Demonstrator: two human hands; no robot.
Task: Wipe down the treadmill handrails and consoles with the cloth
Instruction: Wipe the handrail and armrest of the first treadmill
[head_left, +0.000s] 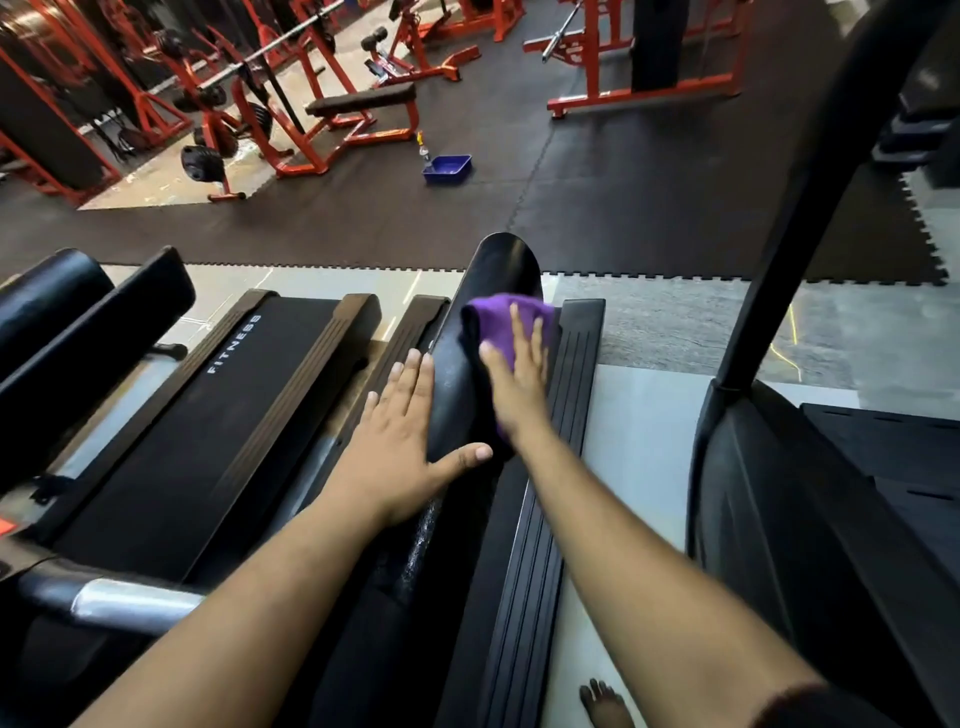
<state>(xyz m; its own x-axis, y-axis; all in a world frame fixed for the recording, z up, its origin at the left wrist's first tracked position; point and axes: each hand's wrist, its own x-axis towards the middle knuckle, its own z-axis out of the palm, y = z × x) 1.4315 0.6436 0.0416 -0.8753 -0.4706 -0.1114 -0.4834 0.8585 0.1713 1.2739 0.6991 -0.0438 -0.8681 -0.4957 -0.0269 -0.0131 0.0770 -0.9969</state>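
Observation:
A glossy black treadmill handrail (501, 270) runs away from me down the middle of the view, with wet streaks on its near part. A purple cloth (498, 317) is draped over its far section. My right hand (517, 374) lies flat on the cloth, fingers spread, pressing it to the rail. My left hand (400, 441) rests flat on the rail's left side, thumb hooked over the top, holding nothing.
A second treadmill belt marked FITNESS (208, 415) lies to the left, with a silver-tipped handrail (114, 603) near me. A black upright post (810, 187) rises at right. A blue tray (448, 169) and a spray bottle (424, 151) sit on the floor mats, with orange weight benches behind. A bare foot (605, 704) shows below.

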